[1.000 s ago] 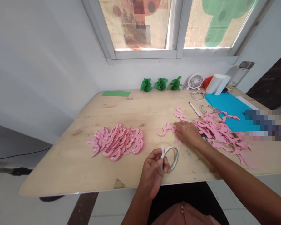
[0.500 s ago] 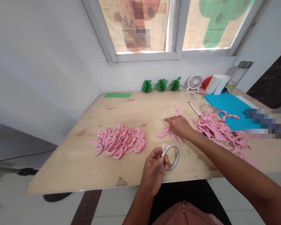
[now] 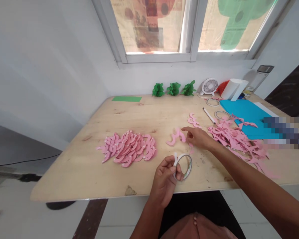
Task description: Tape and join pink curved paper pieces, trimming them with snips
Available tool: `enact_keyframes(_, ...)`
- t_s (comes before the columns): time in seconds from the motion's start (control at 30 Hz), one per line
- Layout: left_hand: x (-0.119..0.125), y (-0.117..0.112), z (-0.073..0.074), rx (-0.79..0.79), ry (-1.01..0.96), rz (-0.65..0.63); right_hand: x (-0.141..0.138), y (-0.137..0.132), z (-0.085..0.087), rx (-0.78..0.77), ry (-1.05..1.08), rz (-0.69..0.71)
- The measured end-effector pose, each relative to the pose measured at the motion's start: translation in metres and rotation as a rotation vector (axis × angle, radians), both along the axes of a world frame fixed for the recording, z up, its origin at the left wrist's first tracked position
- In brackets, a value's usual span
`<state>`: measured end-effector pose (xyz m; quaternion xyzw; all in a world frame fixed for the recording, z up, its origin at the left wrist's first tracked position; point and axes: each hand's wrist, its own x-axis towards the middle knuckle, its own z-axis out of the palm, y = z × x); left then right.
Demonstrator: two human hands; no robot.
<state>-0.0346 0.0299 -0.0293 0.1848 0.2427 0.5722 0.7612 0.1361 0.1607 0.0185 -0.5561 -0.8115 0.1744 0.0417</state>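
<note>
My left hand pinches a roll of double-sided tape above the table's front edge; a short strip end stands up from the roll beside my fingers. My right hand is over the wood with its index finger reaching left and its other fingers partly curled. That fingertip is at the edge of a few loose pink curved paper pieces, and I see none lifted in the hand. Another small group of pink curved pieces lies just behind it. To the left spreads a large pile of pink paper curves, several with white tape ends.
Pink paper scraps heap up at the right beside blue sheets. Behind them are a white marker, more tape rolls, a small fan and a bottle. Green paper shapes line the wall; a green strip lies left.
My right hand has drawn back slightly to the right and nearer to me, uncovering more of the pink pieces. The left hand still holds the tape roll; the view has shifted a little.
</note>
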Motion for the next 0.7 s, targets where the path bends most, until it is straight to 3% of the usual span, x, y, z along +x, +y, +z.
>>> enact_keyframes(0.2,0.0,0.0,0.0,0.001,-0.008,-0.006,0.004,0.012,0.01,0.012,0.036,0.062)
enact_keyframes(0.5,0.0,0.0,0.001,-0.01,0.013,-0.002,-0.022,0.042,0.028,0.024,-0.127,0.247)
enact_keyframes(0.7,0.0,0.001,-0.001,-0.014,0.024,-0.004,-0.032,0.044,0.038,-0.031,-0.135,0.36)
